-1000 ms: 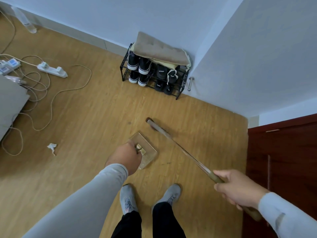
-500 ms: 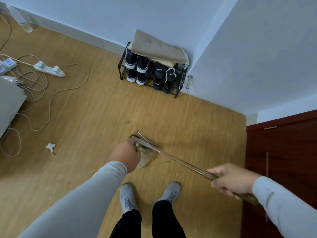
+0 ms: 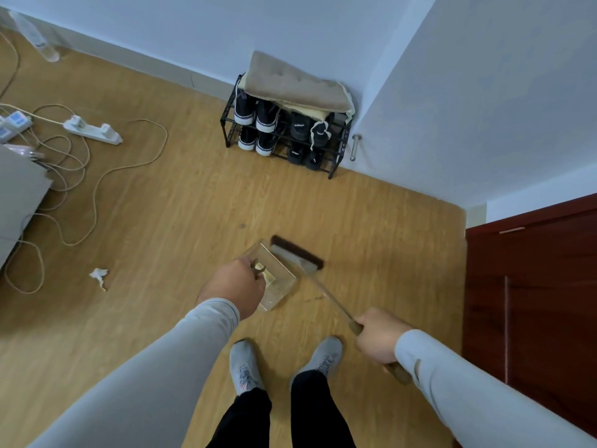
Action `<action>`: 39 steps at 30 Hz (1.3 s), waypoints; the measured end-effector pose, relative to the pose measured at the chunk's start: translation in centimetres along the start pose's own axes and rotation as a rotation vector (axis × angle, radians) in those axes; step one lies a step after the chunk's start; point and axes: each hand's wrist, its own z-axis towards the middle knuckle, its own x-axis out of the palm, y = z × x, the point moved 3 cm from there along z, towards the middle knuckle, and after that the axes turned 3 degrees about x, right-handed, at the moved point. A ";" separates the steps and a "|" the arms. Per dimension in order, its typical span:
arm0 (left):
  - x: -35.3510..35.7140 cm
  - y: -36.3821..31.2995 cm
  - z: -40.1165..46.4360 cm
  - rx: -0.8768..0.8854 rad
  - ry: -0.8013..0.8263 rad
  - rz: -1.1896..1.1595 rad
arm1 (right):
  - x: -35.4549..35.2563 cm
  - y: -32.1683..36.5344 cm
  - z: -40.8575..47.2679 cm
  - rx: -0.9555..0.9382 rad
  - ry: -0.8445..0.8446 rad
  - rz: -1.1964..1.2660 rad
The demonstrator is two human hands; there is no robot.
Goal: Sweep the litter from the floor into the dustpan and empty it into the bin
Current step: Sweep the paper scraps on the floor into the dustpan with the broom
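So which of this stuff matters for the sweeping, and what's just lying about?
For the job: dustpan in left hand; broom in right hand; crumpled paper.

Lying about: shoe rack, power strip, cables, bottle.

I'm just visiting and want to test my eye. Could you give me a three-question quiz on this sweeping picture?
1. True or false: the left hand holds the dustpan.
2. Which hand grips the broom: A left, B right?
3. What white litter lies on the floor to the person's left?

Key: 1 true. 2 B. 3 a crumpled scrap of paper.
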 end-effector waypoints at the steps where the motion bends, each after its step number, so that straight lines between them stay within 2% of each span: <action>1: 0.0 -0.1 0.0 0.000 0.000 0.003 | -0.4 -0.5 -1.0 -0.023 0.044 -0.003; 4: -0.1 -0.1 -0.2 0.004 0.002 0.006 | -3.2 -4.1 -3.0 -0.036 0.083 0.212; 8: 0.0 0.6 -0.4 -0.002 0.011 -0.019 | -5.6 -8.1 -3.8 -0.005 0.007 0.444; 11: -0.2 0.9 -0.5 -0.003 0.014 -0.020 | -4.5 -6.4 -3.2 -0.008 -0.089 0.378; 14: -0.3 0.7 -0.6 -0.010 0.023 -0.029 | -2.6 -2.6 -0.7 -0.009 -0.166 0.208; 18: 0.1 0.5 -0.5 0.008 0.042 -0.006 | -0.6 0.5 0.6 0.027 -0.031 0.073; 21: -0.3 0.3 -0.3 0.021 0.038 0.002 | -1.9 -1.0 -1.3 -0.012 0.066 0.257; 25: -0.6 1.7 -1.2 0.013 0.049 -0.040 | -5.3 -5.2 -4.4 0.021 0.010 0.494; 28: -0.9 3.9 -3.2 -0.011 0.044 -0.076 | -5.4 -6.1 -6.1 0.014 -0.038 0.568; 34: -3.4 8.2 -5.5 -0.075 -0.006 -0.139 | -4.7 -1.5 -5.5 -0.043 -0.149 0.480; 39: -5.3 10.7 -4.3 -0.187 -0.069 -0.181 | -5.2 3.7 -2.2 -0.091 -0.151 0.337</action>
